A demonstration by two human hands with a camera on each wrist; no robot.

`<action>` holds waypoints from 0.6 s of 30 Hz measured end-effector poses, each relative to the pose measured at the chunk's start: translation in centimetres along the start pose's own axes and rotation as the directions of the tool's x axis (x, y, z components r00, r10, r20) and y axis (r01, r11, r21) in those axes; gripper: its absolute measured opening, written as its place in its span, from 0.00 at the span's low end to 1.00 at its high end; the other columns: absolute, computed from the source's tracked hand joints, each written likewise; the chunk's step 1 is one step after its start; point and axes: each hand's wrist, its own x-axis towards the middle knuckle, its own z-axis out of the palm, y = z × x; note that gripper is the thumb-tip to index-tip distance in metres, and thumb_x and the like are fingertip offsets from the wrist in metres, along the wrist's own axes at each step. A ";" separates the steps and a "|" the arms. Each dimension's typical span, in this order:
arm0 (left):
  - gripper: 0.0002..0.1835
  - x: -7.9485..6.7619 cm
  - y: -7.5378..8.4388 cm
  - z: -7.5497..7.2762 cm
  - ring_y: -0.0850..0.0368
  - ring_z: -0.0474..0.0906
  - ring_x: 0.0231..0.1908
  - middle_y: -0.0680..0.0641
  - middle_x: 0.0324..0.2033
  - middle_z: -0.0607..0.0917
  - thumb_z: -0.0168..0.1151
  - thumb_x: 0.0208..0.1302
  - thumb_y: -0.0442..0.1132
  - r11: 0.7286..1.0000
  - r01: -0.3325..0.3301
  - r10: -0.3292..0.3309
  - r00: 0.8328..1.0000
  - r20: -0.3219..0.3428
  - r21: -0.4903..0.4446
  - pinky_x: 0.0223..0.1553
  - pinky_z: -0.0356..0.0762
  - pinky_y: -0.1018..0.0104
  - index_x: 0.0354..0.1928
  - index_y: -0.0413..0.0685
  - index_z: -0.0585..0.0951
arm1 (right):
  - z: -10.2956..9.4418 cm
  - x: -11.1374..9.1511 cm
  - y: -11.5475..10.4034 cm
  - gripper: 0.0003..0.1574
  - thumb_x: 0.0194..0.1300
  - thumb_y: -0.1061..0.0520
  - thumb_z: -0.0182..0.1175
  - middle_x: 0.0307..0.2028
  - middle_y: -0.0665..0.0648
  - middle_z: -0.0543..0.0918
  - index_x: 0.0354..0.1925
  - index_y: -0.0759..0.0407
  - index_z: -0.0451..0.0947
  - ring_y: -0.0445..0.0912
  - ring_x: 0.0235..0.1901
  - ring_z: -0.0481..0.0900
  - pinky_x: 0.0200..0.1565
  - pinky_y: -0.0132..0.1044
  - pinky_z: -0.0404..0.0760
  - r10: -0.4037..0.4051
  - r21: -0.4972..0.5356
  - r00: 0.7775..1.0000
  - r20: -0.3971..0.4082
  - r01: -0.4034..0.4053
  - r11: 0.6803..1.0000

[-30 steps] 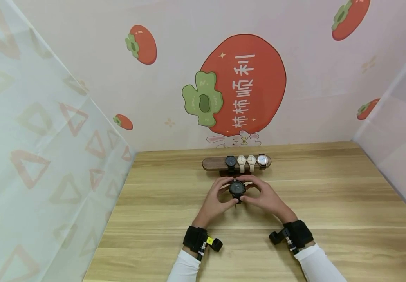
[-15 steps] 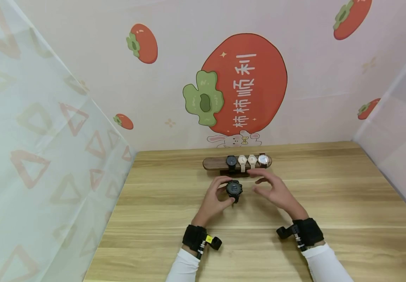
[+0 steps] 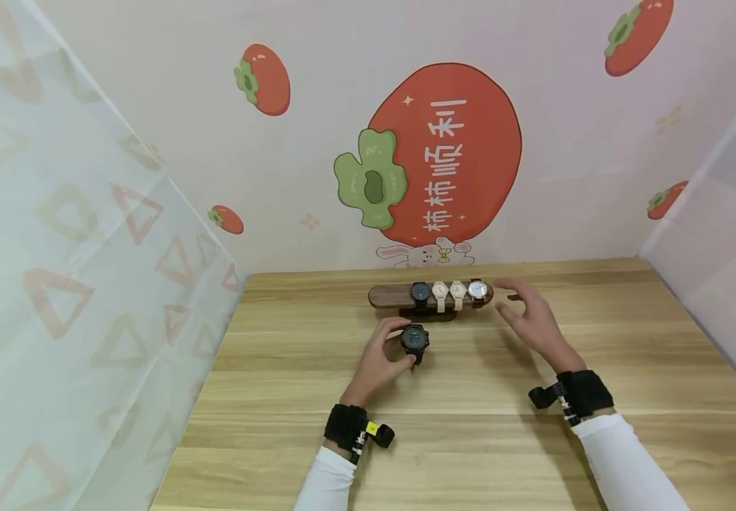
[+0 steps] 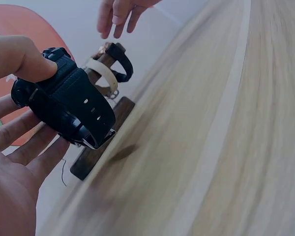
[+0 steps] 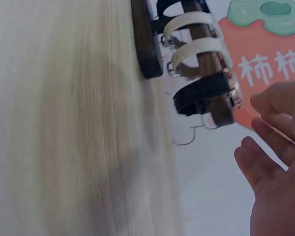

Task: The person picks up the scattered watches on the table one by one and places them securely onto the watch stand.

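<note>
My left hand (image 3: 377, 362) pinches a chunky black wristwatch (image 3: 414, 339) between thumb and fingers, in front of the watch stand. In the left wrist view the black watch (image 4: 71, 98) has its strap looped and buckled, with the thumb lying across its upper part. My right hand (image 3: 534, 319) holds nothing, its fingers spread beside the right end of the dark wooden watch stand (image 3: 387, 297). On the stand's bar sit a black watch (image 3: 420, 292), two cream watches (image 3: 440, 292) and a silver-faced watch (image 3: 478, 289) with a dark strap (image 5: 201, 93) nearest that hand.
The stand rises on a short dark base (image 3: 428, 315) near the back of the wood-grain table (image 3: 457, 454). Behind it stands a wall panel (image 3: 572, 142) printed with persimmons. A pale side panel (image 3: 112, 284) borders the table on the left.
My right hand has let go of the black wristwatch and moved right to the stand's end. The left hand has kept its grip and shifted slightly left with the watch.
</note>
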 end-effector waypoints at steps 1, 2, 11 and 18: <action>0.35 0.0 0.0 -0.1 0.37 0.72 0.71 0.34 0.69 0.71 0.71 0.63 0.22 1.000 0.008 -0.008 1.000 -0.001 0.003 0.74 0.74 0.53 0.72 0.34 0.72 | -0.2 0.2 0.3 0.29 0.75 0.69 0.62 0.67 0.72 0.76 0.71 0.69 0.72 0.69 0.65 0.74 0.63 0.62 0.77 0.011 0.006 1.000 0.017 -0.011 1.000; 0.35 0.1 0.0 -0.2 0.37 0.72 0.71 0.34 0.69 0.71 0.71 0.63 0.22 1.000 0.015 -0.015 1.000 -0.004 0.003 0.74 0.74 0.52 0.72 0.33 0.71 | -0.3 0.4 0.5 0.29 0.76 0.68 0.62 0.68 0.73 0.75 0.72 0.69 0.71 0.70 0.66 0.73 0.64 0.65 0.76 0.028 0.014 0.999 0.038 -0.028 1.000; 0.35 0.0 -0.9 -0.9 0.34 0.72 0.70 0.30 0.69 0.71 0.70 0.62 0.20 0.999 -0.004 0.000 0.997 -0.076 -0.043 0.73 0.74 0.44 0.71 0.29 0.71 | 0.0 1.6 2.2 0.36 0.75 0.69 0.61 0.74 0.74 0.69 0.77 0.68 0.66 0.71 0.72 0.68 0.69 0.68 0.72 0.074 0.074 0.978 0.197 -0.090 0.993; 0.36 0.0 -1.2 -1.7 0.35 0.71 0.71 0.29 0.71 0.70 0.70 0.62 0.19 0.999 0.005 -0.008 0.996 -0.090 -0.033 0.73 0.73 0.42 0.72 0.29 0.70 | 0.2 1.7 2.1 0.36 0.77 0.66 0.61 0.75 0.73 0.69 0.79 0.67 0.65 0.71 0.70 0.70 0.67 0.70 0.74 0.059 0.086 0.974 0.217 -0.079 0.993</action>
